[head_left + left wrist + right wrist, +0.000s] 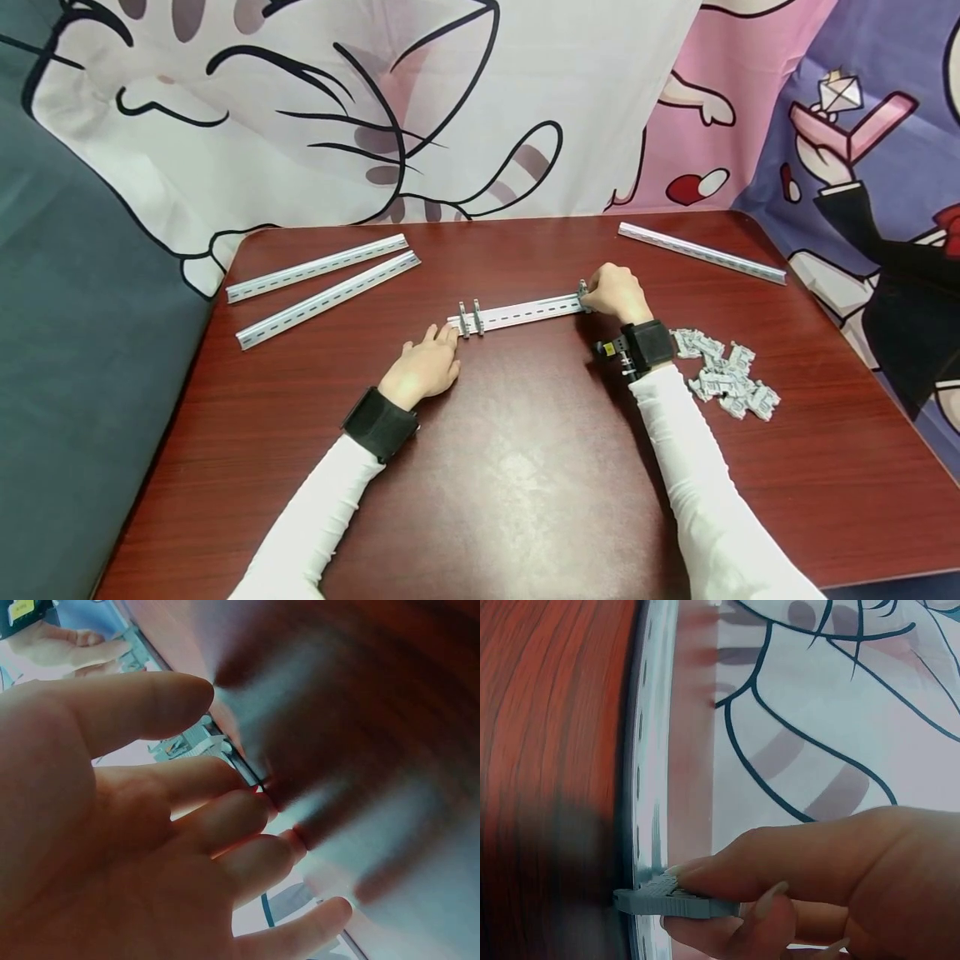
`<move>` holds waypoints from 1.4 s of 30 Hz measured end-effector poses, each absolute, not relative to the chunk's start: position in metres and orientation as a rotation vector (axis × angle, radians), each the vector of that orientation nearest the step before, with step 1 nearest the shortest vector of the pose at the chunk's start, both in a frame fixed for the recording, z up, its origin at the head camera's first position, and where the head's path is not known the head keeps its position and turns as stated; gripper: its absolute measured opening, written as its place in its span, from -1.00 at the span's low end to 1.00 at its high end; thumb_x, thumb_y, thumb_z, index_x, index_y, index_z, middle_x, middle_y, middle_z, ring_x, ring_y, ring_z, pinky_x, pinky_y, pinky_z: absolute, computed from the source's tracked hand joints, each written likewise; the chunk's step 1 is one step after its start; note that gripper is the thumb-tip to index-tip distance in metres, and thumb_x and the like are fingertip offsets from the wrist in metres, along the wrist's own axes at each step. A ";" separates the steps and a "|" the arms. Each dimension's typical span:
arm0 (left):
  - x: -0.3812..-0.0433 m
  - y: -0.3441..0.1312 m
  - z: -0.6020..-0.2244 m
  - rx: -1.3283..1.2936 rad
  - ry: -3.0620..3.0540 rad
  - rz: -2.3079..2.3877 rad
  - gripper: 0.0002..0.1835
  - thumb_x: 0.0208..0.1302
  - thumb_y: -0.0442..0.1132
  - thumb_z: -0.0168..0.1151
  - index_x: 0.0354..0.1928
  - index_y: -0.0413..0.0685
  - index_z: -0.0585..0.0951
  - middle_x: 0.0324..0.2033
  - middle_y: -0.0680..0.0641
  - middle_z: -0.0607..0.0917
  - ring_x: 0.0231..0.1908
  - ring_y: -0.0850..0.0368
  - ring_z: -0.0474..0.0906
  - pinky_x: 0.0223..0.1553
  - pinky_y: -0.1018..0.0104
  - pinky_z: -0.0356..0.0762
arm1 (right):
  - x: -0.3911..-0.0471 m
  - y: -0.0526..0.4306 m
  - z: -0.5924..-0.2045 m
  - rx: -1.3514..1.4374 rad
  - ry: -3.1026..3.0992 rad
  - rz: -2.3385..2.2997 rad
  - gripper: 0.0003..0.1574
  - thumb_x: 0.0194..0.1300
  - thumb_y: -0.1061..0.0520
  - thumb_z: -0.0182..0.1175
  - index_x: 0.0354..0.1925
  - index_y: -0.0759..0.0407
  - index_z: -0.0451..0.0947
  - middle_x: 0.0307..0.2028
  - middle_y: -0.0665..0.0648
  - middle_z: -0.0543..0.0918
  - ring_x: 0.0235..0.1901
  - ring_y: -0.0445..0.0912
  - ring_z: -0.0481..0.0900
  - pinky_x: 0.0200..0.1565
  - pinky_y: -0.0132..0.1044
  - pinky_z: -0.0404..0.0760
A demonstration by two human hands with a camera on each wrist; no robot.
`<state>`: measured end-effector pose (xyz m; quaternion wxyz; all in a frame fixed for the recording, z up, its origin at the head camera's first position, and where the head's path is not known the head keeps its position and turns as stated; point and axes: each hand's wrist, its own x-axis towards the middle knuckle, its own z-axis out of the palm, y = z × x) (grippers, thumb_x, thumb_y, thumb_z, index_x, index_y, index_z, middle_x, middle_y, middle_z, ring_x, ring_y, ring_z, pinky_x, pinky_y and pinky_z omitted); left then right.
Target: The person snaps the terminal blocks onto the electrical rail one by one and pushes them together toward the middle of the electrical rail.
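A slotted metal DIN rail (525,313) lies across the middle of the table. Two grey rail clips (470,318) stand side by side near its left end. My left hand (426,367) lies at that end, its fairly straight fingers touching the rail; in the left wrist view the fingertips partly hide the contact. At the right end, my right hand (619,293) pinches a grey rail clip (682,900) between thumb and fingers. That clip sits across the rail in the right wrist view; whether it is fully latched I cannot tell.
Two more DIN rails (322,267) lie at the back left, and another rail (701,252) at the back right. Beside my right wrist is a pile of loose grey clips (726,377). A printed cloth (480,100) hangs behind the table (480,483).
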<state>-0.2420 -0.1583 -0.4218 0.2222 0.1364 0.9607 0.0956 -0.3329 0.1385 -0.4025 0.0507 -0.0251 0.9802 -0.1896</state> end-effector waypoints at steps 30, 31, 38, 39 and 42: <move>-0.244 -0.156 -0.421 0.374 2.650 0.254 -0.33 0.50 -0.13 -0.13 0.51 -0.24 -0.03 0.52 -0.20 -0.01 0.52 -0.17 -0.14 0.37 -0.29 0.06 | -0.331 0.113 -0.406 -0.162 2.973 -0.586 -0.78 -0.02 0.16 0.25 -0.71 0.09 0.49 -0.65 0.03 0.49 -0.54 -0.01 0.40 -0.52 -0.16 0.36; -0.244 -0.156 -0.422 0.375 2.653 0.256 -0.33 0.49 -0.13 -0.12 0.51 -0.25 -0.02 0.52 -0.20 -0.01 0.52 -0.17 -0.14 0.36 -0.30 0.06 | -0.331 0.113 -0.406 -0.170 2.975 -0.587 -0.77 -0.02 0.17 0.25 -0.72 0.09 0.48 -0.66 0.03 0.48 -0.54 -0.01 0.40 -0.51 -0.17 0.36; -0.243 -0.156 -0.421 0.376 2.661 0.259 -0.33 0.49 -0.13 -0.12 0.50 -0.26 0.00 0.51 -0.21 0.01 0.51 -0.18 -0.12 0.36 -0.29 0.08 | -0.331 0.111 -0.407 -0.217 2.964 -0.604 -0.74 -0.01 0.20 0.23 -0.75 0.11 0.45 -0.70 -0.02 0.42 -0.56 -0.04 0.35 -0.47 -0.21 0.34; -0.243 -0.156 -0.421 0.375 2.661 0.260 -0.33 0.49 -0.13 -0.12 0.50 -0.26 0.00 0.51 -0.21 0.01 0.51 -0.18 -0.12 0.36 -0.29 0.08 | -0.330 0.111 -0.407 -0.222 2.964 -0.607 -0.75 -0.01 0.20 0.23 -0.74 0.12 0.46 -0.69 -0.01 0.43 -0.55 -0.04 0.36 -0.46 -0.21 0.35; -0.244 -0.156 -0.421 0.374 2.660 0.257 -0.33 0.49 -0.14 -0.11 0.50 -0.26 0.00 0.51 -0.21 0.01 0.51 -0.18 -0.12 0.36 -0.29 0.08 | -0.329 0.109 -0.405 -0.227 2.957 -0.629 -0.75 -0.02 0.20 0.23 -0.75 0.12 0.47 -0.69 0.01 0.45 -0.55 -0.03 0.38 -0.44 -0.18 0.38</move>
